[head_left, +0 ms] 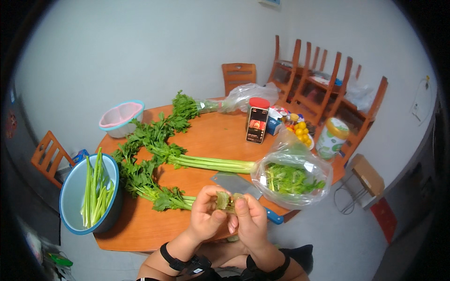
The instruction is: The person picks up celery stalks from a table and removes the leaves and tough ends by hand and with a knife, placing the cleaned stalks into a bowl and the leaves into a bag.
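Observation:
Near the table's front edge, my left hand and my right hand pinch a small crumpled yellowish-green strip between them; its material cannot be made out. Just beyond them lies a cleaver, its wide blade flat on the table and its blue handle past my right hand. A bunch of celery stretches across behind the blade, leaves to the left. Closer to me, more celery stalks run up to my left hand, which hides their ends. An open plastic bag with green leaves stands to the right.
A blue basin with celery stalks stands at the left. Behind are a pink-lined colander, bagged celery, a propped phone, a red-lidded jar, yellow fruit and a gold-lidded can. Wooden chairs stand behind.

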Demonstrator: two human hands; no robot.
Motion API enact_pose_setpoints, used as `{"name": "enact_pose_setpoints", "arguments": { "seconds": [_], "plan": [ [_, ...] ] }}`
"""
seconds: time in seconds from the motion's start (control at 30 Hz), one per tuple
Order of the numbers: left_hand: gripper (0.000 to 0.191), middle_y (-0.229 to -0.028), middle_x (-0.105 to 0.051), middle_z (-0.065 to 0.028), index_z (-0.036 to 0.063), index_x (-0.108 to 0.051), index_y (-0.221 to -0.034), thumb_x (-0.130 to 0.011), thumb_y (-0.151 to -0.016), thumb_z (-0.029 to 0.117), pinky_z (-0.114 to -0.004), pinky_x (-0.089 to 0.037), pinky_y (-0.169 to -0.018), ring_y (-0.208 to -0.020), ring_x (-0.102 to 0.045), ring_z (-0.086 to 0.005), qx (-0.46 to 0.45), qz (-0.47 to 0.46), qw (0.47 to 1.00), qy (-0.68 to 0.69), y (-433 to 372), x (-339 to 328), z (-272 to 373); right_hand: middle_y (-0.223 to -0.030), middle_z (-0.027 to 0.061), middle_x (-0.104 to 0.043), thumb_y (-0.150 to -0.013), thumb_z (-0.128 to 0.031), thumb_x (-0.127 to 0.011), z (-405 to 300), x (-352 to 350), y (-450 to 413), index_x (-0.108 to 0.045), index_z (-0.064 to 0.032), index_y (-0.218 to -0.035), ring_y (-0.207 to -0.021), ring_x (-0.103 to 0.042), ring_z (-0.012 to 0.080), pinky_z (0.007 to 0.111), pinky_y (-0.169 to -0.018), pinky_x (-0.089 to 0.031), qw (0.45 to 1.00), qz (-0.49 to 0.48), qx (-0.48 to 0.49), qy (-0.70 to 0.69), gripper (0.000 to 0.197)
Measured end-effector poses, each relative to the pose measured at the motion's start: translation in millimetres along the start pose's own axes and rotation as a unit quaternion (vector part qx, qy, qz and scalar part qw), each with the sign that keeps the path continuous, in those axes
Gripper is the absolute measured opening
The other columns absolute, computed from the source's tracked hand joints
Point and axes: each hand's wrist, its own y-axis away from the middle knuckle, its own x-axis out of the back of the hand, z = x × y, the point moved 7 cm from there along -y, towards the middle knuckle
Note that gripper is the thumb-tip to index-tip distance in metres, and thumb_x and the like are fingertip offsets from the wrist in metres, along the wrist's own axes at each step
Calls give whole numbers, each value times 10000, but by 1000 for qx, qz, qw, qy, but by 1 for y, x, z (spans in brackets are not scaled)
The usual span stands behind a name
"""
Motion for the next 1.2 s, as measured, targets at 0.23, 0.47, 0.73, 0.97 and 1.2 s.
{"name": "enact_pose_setpoints", "arguments": {
  "seconds": [0.23, 0.47, 0.73, 0.97, 1.2],
  "plan": [
    [342, -839, -479, -90, -14, -397, -997, -532, -823, 249, -218, -431, -474, -557, -517, -137, 56, 62, 996, 32, 3, 5, -3, -559, -11, -425, -887, -202, -420, 6, 0, 0, -452, -34, -789, -467, -390, 40, 163, -432, -341, 999, 25, 23, 2, 197],
    [294, -883, -478, -124, 1, -438, -947, -490, -842, 271, -308, -398, -781, -849, -481, -191, -63, 64, 980, -178, -3, 13, 11, -566, -9, -425, -887, -186, -419, 12, -2, 1, -451, -32, -813, -472, -384, 42, 163, -438, -332, 997, 47, 58, 10, 174],
    [295, -670, -459, -66, 70, -396, -859, -385, -871, 365, -310, -402, -652, -631, -462, -185, -86, 122, 981, -122, -19, 16, 43, -567, -8, -419, -888, -190, -418, 34, 8, 0, -461, -18, -845, -474, -379, 45, 166, -443, -335, 998, 51, 30, 19, 182],
    [383, -698, -422, -32, 80, -373, -977, -345, -863, 444, -291, -373, -623, -645, -428, -154, -146, 157, 976, -38, -32, 59, 90, -562, 17, -443, -889, -225, -412, 70, 39, -9, -461, -34, -850, -460, -417, 69, 181, -424, -355, 995, 47, -22, 90, 201],
    [352, -695, -399, -3, 109, -427, -1018, -354, -871, 421, -230, -298, -573, -588, -339, -98, -227, 143, 963, 1, -45, 84, 168, -536, 4, -449, -886, -231, -419, 82, 65, -18, -462, -58, -774, -427, -406, 55, 169, -408, -345, 990, 40, -33, 135, 211]
  ]
}}
